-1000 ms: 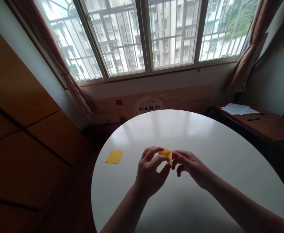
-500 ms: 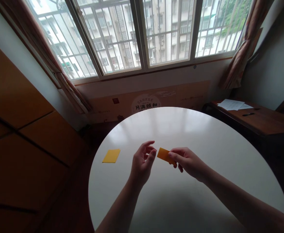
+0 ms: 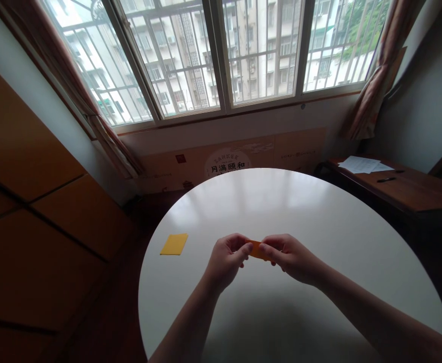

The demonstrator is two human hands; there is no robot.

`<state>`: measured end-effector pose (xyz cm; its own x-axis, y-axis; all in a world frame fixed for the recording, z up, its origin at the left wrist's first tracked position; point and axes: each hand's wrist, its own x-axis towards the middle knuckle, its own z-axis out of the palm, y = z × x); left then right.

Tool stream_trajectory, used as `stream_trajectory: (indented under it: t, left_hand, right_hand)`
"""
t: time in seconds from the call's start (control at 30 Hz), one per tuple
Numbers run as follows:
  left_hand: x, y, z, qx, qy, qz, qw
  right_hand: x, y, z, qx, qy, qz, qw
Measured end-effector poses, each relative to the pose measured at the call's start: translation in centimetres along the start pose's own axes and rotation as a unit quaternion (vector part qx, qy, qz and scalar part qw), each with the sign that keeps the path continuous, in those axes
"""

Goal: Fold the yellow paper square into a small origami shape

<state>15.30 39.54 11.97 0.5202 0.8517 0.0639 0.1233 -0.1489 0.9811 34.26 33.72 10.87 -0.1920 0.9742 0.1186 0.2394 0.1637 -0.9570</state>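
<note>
Between my two hands, above the white table, is a small orange piece of folded paper [image 3: 257, 250]. My left hand [image 3: 226, 259] pinches its left end between thumb and fingers. The right end is gripped by my right hand [image 3: 291, 257], thumb on top. Fingers cover both ends of the paper, so only its middle shows. Off to the left, a flat stack of yellow paper squares [image 3: 174, 244] lies on the table, apart from both hands.
The round white table [image 3: 281, 206] spreads under my hands. At the right stands a brown wooden desk [image 3: 425, 189] with white sheets [image 3: 360, 163] and a dark pen [image 3: 386, 179]. A barred window [image 3: 260, 50] is ahead, with a wooden cabinet [image 3: 54, 217] on the left.
My left hand has closed from open fingers onto the left end of the orange paper. My right hand keeps its hold, and the paper now lies more level.
</note>
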Motion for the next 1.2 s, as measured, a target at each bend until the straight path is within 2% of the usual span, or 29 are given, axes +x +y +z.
stream_trajectory:
  t: [0.2, 0.47, 0.57, 0.8, 1.0, 1.2]
  left_hand:
    - [0.2, 0.2, -0.5, -0.043, 0.059, -0.038, 0.997]
    - [0.1, -0.4, -0.4, 0.056, 0.031, 0.042, 0.997]
    - [-0.1, -0.2, -0.1, 0.074, 0.013, 0.035, 0.997]
    - [-0.2, 0.2, 0.1, 0.024, 0.002, 0.018, 1.000]
    - [-0.2, 0.5, 0.2, 0.060, -0.013, 0.011, 0.998]
    - [-0.2, 0.2, 0.6, 0.035, -0.035, 0.014, 0.999]
  right_hand:
    - [0.4, 0.2, -0.3, 0.056, 0.029, 0.008, 0.998]
    - [0.2, 0.4, 0.1, -0.035, 0.054, -0.024, 0.998]
    - [-0.1, 0.3, 0.3, -0.060, 0.049, -0.035, 0.996]
    - [-0.3, -0.5, 0.1, -0.101, 0.060, -0.071, 0.991]
    - [-0.1, -0.4, 0.3, -0.099, 0.056, -0.058, 0.992]
    - [0.1, 0.0, 1.0, -0.077, 0.054, -0.037, 0.995]
